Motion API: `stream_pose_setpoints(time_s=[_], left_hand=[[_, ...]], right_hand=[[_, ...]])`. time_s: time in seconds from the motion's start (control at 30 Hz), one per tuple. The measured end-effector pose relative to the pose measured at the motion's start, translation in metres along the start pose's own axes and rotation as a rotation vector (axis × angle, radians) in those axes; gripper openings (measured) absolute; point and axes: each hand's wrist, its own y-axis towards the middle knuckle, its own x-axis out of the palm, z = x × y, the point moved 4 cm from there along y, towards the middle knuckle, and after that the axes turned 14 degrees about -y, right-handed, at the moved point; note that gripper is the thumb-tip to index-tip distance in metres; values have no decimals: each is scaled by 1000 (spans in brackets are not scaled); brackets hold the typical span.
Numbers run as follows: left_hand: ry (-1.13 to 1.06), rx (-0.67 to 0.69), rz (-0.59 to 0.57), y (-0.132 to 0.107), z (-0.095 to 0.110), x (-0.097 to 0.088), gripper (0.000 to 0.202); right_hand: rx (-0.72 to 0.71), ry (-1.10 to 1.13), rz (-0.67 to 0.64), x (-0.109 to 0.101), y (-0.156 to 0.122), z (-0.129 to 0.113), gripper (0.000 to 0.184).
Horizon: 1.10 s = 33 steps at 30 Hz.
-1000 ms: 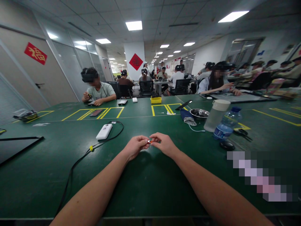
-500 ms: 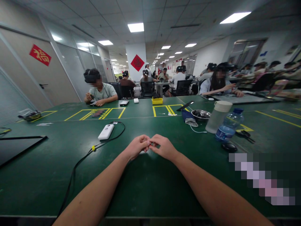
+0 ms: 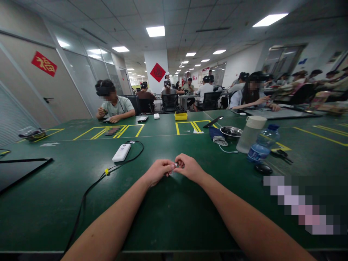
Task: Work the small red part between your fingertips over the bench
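Note:
My left hand (image 3: 161, 172) and my right hand (image 3: 189, 167) meet just above the middle of the green table (image 3: 168, 224). Both are closed, thumb and fingers pinched together, with the fingertips almost touching. Between them shows a tiny piece, partly whitish and shiny with a hint of red (image 3: 176, 165). It is too small and too covered by the fingers for me to name.
Left of my hands lie a white power bank (image 3: 121, 152) and a black cable (image 3: 95, 185). To the right are a metal bowl (image 3: 231, 132), a frosted bottle (image 3: 250, 135), a water bottle (image 3: 263, 143) and a black mouse (image 3: 263, 168). People sit across the table.
My fingertips have shifted slightly, and more of the small whitish piece shows between them. My right fingers have curled more. The view has moved a little.

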Motion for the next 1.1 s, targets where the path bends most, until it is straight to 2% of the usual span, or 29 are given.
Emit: stream_pose_setpoints(time_s=[0.17, 0.43, 0.57, 0.73, 0.93, 1.1], left_hand=[[28, 9, 43, 2, -2, -6, 25], [-49, 1, 112, 5, -1, -10, 23], [-193, -12, 120, 4, 1, -10, 22], [-357, -39, 102, 2, 1, -5, 23], [-466, -25, 124, 3, -1, -4, 22], [-534, -17, 126, 5, -3, -5, 21]], right_hand=[[6, -34, -94, 7, 0, 6, 16], [-2, -79, -2, -5, -1, 2, 9], [83, 81, 37, -6, -1, 5, 10], [200, 310, -48, 8, -3, 11, 16], [317, 617, -39, 13, -2, 15, 29], [369, 704, -29, 13, -4, 19, 30]])
